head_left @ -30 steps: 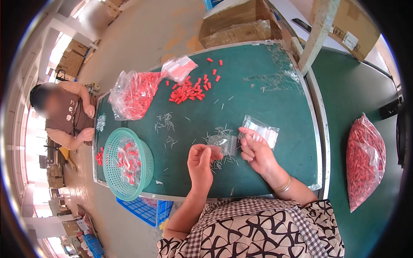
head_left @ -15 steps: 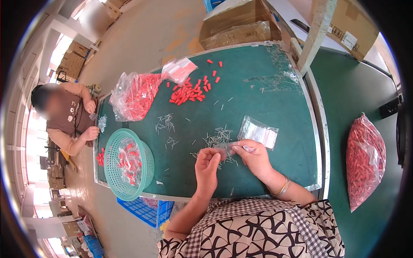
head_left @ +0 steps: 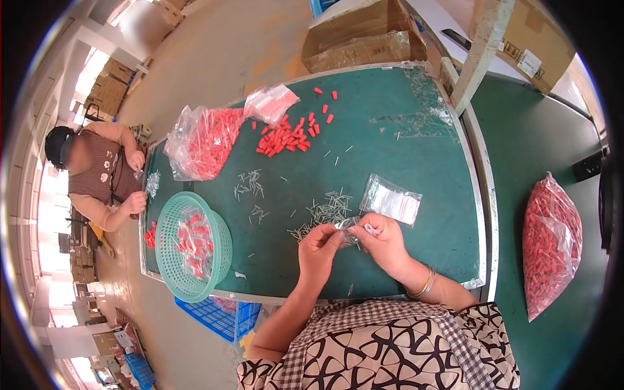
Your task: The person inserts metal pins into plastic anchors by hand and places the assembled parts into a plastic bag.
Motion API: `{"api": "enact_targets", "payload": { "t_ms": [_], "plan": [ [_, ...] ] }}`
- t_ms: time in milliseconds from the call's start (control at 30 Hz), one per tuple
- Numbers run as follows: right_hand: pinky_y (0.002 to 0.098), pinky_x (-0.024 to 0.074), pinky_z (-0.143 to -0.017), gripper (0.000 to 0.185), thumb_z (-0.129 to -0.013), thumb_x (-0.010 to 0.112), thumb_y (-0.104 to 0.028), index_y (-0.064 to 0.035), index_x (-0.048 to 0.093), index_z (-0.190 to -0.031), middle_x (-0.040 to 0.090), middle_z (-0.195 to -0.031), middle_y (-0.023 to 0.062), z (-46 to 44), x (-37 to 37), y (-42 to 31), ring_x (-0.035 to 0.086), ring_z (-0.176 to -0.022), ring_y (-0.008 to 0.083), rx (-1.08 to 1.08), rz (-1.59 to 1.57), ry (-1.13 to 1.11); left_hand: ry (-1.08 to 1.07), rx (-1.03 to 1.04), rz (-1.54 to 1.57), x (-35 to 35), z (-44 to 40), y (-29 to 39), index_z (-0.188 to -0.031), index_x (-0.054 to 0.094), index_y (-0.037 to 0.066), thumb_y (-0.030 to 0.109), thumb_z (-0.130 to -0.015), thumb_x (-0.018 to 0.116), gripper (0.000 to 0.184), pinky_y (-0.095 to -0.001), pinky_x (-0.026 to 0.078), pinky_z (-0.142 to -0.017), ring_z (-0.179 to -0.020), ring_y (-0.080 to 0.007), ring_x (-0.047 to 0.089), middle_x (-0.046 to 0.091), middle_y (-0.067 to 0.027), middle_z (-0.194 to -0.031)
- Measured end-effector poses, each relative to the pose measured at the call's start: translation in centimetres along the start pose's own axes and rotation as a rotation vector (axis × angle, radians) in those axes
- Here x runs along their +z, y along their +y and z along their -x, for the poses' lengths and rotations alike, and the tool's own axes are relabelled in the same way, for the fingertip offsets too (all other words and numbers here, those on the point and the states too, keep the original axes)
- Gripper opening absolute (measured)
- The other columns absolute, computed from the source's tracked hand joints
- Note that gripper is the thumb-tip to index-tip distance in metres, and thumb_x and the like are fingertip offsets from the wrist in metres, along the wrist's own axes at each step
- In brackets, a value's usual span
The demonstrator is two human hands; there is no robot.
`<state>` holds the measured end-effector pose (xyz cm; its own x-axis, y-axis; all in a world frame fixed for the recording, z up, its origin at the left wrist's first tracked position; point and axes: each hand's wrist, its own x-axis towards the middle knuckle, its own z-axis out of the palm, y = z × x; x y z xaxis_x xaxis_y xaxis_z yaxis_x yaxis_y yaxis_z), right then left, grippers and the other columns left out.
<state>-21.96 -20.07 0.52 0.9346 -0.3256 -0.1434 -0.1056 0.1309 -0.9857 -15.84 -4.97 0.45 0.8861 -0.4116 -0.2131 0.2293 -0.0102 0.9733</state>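
My left hand point(head_left: 318, 252) and my right hand point(head_left: 385, 246) meet near the table's front edge, both closed on a small clear plastic bag point(head_left: 347, 223). Fingers and thumbs pinch it from either side; what is inside, if anything, I cannot make out. A whitish bit point(head_left: 372, 229) shows at my right fingers. Just beyond my hands lies a loose pile of thin metal pins, perhaps nails or screws point(head_left: 330, 209). Flat clear bags point(head_left: 391, 200) lie in a stack beyond my right hand.
On the green table point(head_left: 312, 175) are loose red plastic pieces point(head_left: 284, 140), a large bag of them point(head_left: 207, 143) and a green basket point(head_left: 225, 250) of filled bags. A co-worker point(head_left: 104, 169) sits at the left end. A carton point(head_left: 357, 52) stands behind; another red-filled bag point(head_left: 551, 247) lies right.
My hands have drawn closer together around the small bag, and my left fingers have curled further over it. The co-worker's head has tilted slightly.
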Motion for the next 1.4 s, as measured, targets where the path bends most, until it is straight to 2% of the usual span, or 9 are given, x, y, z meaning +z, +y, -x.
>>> {"api": "enact_targets", "payload": {
  "t_ms": [300,500,600,700,900,1100,1200,1300,1400],
  "plan": [
    [0.0241,0.0363,-0.051,0.027,-0.089,0.07,-0.018,-0.0036,0.056,-0.071,0.051,-0.061,-0.0023,-0.2,0.4,1.7,0.043,-0.06,0.0043,-0.145,0.02,0.063,-0.037,-0.001,-0.005,0.4,0.1,-0.6,-0.099,0.064,-0.001,0.001,-0.09,0.064,0.01,-0.0238,0.051,-0.071,-0.076,-0.0104,0.062,0.066,-0.0041,-0.085],
    [0.0246,0.0378,-0.052,0.018,-0.091,0.067,-0.016,-0.0019,0.065,-0.08,0.054,-0.067,-0.0007,-0.3,0.2,-0.2,0.045,-0.058,0.0066,-0.033,-0.134,0.004,0.025,0.0,-0.048,-0.2,-0.1,-0.5,-0.099,0.064,-0.001,0.001,-0.089,0.064,0.01,-0.0241,0.051,-0.07,-0.075,-0.0101,0.061,0.066,-0.0036,-0.087],
    [0.0201,0.0348,-0.047,0.014,-0.093,0.064,-0.011,-0.0028,0.066,-0.081,0.057,-0.074,-0.0007,-0.4,-0.4,-0.6,0.045,-0.053,0.0041,0.112,-0.18,-0.088,0.005,0.038,-0.012,-0.9,-0.3,-0.5,-0.099,0.064,-0.001,0.003,-0.09,0.063,0.009,-0.0238,0.05,-0.071,-0.076,-0.0099,0.061,0.067,-0.0035,-0.088],
    [0.0263,0.0402,-0.058,0.014,-0.088,0.069,-0.012,0.0,0.068,-0.08,0.056,-0.074,0.0011,-0.4,-0.6,-0.5,0.049,-0.065,0.0084,0.063,-0.109,-0.095,-0.028,-0.003,0.033,-0.5,-0.2,0.6,-0.1,0.064,-0.001,0.005,-0.092,0.062,0.01,-0.0239,0.05,-0.072,-0.078,-0.0099,0.061,0.067,-0.0038,-0.089],
    [0.0261,0.0397,-0.055,0.013,-0.087,0.07,-0.012,-0.0005,0.069,-0.08,0.055,-0.07,0.0001,-0.4,-0.7,0.0,0.05,-0.064,0.0085,-0.125,0.073,-0.095,-0.131,-0.067,0.131,-0.5,-0.7,0.1,-0.102,0.065,0.0,0.005,-0.091,0.064,0.012,-0.0202,0.048,-0.069,-0.076,-0.0066,0.059,0.066,-0.0008,-0.088],
    [0.0232,0.0386,-0.049,0.015,-0.089,0.069,-0.017,-0.0024,0.07,-0.084,0.058,-0.07,-0.0013,-0.6,-1.2,-1.1,0.048,-0.055,0.0065,0.312,-0.265,-0.198,-0.067,0.007,-0.058,-1.0,-1.1,0.9,-0.098,0.065,-0.001,0.002,-0.091,0.062,0.008,-0.0226,0.049,-0.07,-0.075,-0.0084,0.059,0.066,-0.0025,-0.085],
    [0.0215,0.0389,-0.048,0.013,-0.089,0.068,-0.016,-0.0036,0.071,-0.086,0.059,-0.072,-0.0016,-0.6,-1.2,-1.3,0.047,-0.052,0.0055,0.297,-0.188,-0.221,-0.089,0.013,-0.087,-1.4,-1.2,0.9,-0.098,0.065,-0.002,0.0,-0.091,0.06,0.008,-0.0217,0.048,-0.071,-0.074,-0.0077,0.059,0.066,-0.0014,-0.085],
    [0.0234,0.042,-0.052,0.011,-0.087,0.068,-0.013,-0.002,0.07,-0.085,0.061,-0.072,0.0005,-0.5,-1.1,-2.0,0.052,-0.057,0.0067,0.259,-0.036,-0.193,-0.09,0.027,-0.178,-1.4,-1.3,0.8,-0.097,0.065,-0.001,-0.001,-0.086,0.065,0.011,-0.024,0.049,-0.072,-0.076,-0.0107,0.06,0.066,-0.0035,-0.086],
    [0.0271,0.045,-0.056,0.01,-0.084,0.071,-0.011,-0.001,0.07,-0.084,0.063,-0.072,0.0036,-0.2,-0.8,-2.1,0.057,-0.063,0.0104,0.061,0.085,-0.097,0.065,0.522,-0.591,-0.5,-1.4,1.7,-0.097,0.065,0.0,-0.002,-0.08,0.07,0.018,-0.0271,0.05,-0.073,-0.079,-0.0154,0.061,0.065,-0.0065,-0.088]
  ]
}}
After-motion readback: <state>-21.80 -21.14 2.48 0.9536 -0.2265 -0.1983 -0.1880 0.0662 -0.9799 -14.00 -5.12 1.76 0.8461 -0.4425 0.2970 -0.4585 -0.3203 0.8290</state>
